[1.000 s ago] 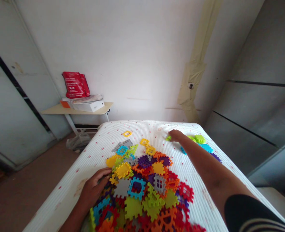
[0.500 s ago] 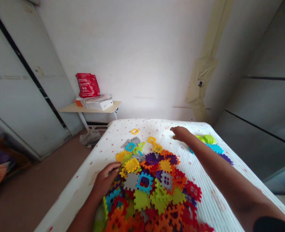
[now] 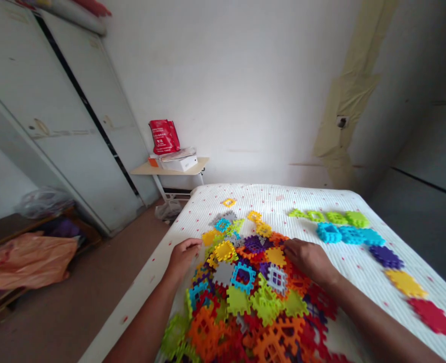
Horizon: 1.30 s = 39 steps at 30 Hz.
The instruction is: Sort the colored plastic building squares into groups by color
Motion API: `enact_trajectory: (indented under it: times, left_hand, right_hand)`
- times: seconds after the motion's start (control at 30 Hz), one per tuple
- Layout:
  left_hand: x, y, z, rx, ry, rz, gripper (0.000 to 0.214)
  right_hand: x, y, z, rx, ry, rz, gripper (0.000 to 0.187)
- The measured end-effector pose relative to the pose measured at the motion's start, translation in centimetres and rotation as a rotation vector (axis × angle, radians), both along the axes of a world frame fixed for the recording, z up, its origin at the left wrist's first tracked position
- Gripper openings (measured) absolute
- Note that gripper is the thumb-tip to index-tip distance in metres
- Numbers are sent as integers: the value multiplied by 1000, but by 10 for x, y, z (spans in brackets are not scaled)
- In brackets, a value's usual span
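A heap of coloured toothed plastic tiles lies on a white mattress with red dots. My left hand rests at the heap's left edge, fingers curled down on the tiles. My right hand lies palm down on the heap's right side, fingers bent over orange and red tiles; whether it holds one is hidden. To the right, tiles sit sorted by colour: a green row, a blue row, a purple tile, a yellow tile and a red tile.
A lone yellow tile lies near the mattress's far edge. Beyond it a small table against the wall carries a red bag and a white box. Grey wardrobe doors stand on the left, with orange cloth on the floor.
My right hand left the green tile at the far right and drew back onto the heap. The view swung left and down. My left hand stayed at the heap's left edge.
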<state>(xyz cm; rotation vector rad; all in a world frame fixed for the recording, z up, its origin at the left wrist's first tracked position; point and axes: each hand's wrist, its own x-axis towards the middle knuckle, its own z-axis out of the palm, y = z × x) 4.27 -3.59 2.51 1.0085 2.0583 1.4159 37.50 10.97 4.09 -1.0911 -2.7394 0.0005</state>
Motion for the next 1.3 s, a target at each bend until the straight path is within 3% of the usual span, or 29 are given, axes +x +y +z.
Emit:
enact_trajectory:
  times: [0.23,0.53,0.87,1.0,1.1,1.2,1.3]
  left_hand:
    - [-4,32,7,-127,132,-111,32]
    - [5,56,3,-182,211,-144,12]
    - [29,51,49,6,182,-158,20]
    - [52,48,65,89,239,-221,16]
    - [75,44,73,155,370,-298,8]
    - [96,41,77,330,748,-452,5]
    - [115,39,80,506,1095,-584,13]
  right_hand:
    - [3,4,-24,79,253,22,36]
    - [6,7,-29,144,352,60,38]
    - [4,12,-34,40,433,54,40]
    - [0,6,-25,-111,520,42,36]
    - [-5,-4,-8,-406,741,55,31]
    - [-11,-16,11,-746,960,115,30]
    - [-14,-29,28,-889,965,159,35]
